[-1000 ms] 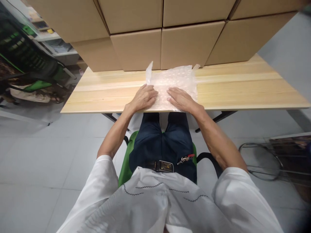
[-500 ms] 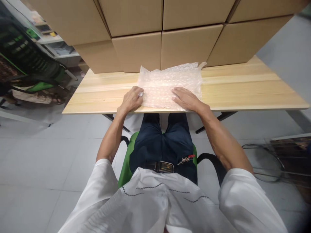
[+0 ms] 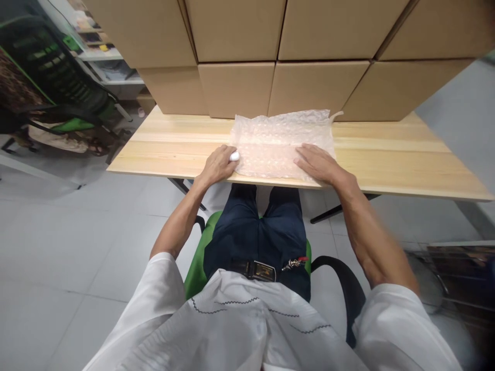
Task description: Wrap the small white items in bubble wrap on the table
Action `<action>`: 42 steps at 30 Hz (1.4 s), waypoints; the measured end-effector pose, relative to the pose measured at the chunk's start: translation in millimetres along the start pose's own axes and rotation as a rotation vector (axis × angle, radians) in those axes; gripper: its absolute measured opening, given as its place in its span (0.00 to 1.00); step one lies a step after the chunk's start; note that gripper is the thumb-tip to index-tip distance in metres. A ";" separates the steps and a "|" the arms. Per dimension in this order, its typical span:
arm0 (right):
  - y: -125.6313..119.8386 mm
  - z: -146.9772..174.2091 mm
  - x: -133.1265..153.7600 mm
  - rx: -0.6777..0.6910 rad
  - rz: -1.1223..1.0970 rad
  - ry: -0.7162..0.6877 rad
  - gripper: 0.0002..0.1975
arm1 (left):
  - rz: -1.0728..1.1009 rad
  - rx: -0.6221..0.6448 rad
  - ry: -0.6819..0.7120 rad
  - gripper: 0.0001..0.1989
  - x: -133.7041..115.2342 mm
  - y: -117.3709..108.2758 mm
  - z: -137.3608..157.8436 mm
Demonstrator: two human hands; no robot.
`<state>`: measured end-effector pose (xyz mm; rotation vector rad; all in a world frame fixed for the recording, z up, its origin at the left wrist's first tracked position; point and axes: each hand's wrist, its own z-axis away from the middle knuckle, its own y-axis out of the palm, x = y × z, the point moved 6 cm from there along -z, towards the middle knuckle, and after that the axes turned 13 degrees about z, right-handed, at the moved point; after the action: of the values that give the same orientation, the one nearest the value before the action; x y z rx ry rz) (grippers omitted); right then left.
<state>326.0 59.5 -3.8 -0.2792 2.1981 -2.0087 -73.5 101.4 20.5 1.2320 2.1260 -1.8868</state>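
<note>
A sheet of bubble wrap (image 3: 278, 144) lies flat on the wooden table (image 3: 394, 165), close to the front edge, its far edge crumpled and raised. At the sheet's left side, my left hand (image 3: 219, 164) is closed around a small white rounded object (image 3: 234, 155), of which only one end shows. What this object is, I cannot make out. My right hand (image 3: 317, 163) rests with fingers stretched out on the right part of the bubble wrap, pressing it to the tabletop.
Stacked cardboard boxes (image 3: 235, 87) form a wall along the back of the table. A person sits in a black and green chair (image 3: 58, 77) at the left, beside white shelves (image 3: 112, 67). My own green chair (image 3: 203, 257) has black armrests.
The view has shifted and tilted slightly. My right hand has slid a little to the right over the bubble wrap. More of the white object now shows in my left hand.
</note>
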 end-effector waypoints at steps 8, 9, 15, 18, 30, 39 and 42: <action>-24.3 -19.2 99.2 -0.063 -0.059 -0.211 0.32 | -0.105 0.015 0.101 0.17 -37.0 11.5 -17.7; -24.1 -22.0 118.4 -0.067 -0.093 -0.257 0.32 | -0.093 0.047 0.090 0.20 -38.0 13.1 -24.8; -10.4 -20.9 171.3 -0.063 -0.173 -0.398 0.32 | -0.029 0.084 0.075 0.23 -16.5 12.9 -75.0; -7.4 -10.7 168.8 -0.018 -0.146 -0.437 0.30 | -0.042 0.093 0.090 0.21 -2.1 17.0 -96.4; -4.3 10.6 129.0 -0.040 -0.234 -0.314 0.43 | -0.074 0.141 0.143 0.40 12.4 18.2 -71.7; -0.8 44.0 15.4 -0.004 0.081 0.155 0.43 | -0.106 0.376 0.075 0.54 39.0 7.1 -68.7; -25.0 53.5 3.6 0.104 0.168 0.309 0.36 | -0.172 0.444 0.068 0.55 34.3 -0.3 -70.9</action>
<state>336.0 4.7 16.3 0.2368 2.1853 -2.1826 -64.9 179.7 21.3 1.2208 1.9622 -2.5274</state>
